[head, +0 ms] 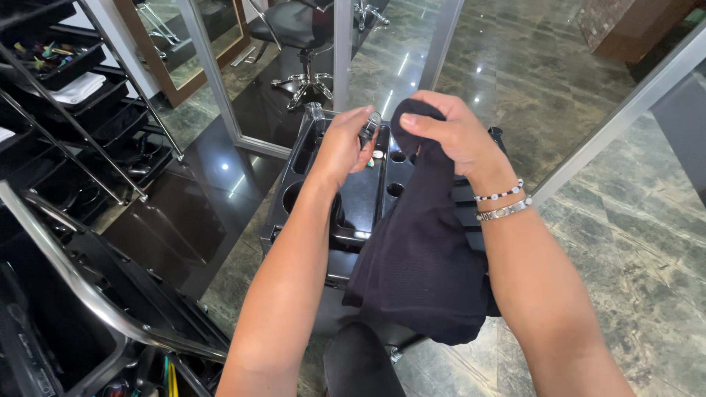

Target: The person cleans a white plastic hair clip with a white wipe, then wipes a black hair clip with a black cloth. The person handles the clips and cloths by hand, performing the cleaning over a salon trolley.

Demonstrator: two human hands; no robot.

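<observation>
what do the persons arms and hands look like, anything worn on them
Both arms are bare, with no sleeves or gloves in view. The right hand has two bracelets at the wrist: one of black and white beads, one silvery band. The left hand and wrist wear nothing visible.

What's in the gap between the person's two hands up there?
In the head view, a small metal clip held by the left hand sits there, beside the black cloth gripped by the right hand.

Matt black cloth [423, 250], glossy black plastic trolley tray [360, 202], polished marble-look floor [559, 81], shiny metal clip [370, 129].
</observation>
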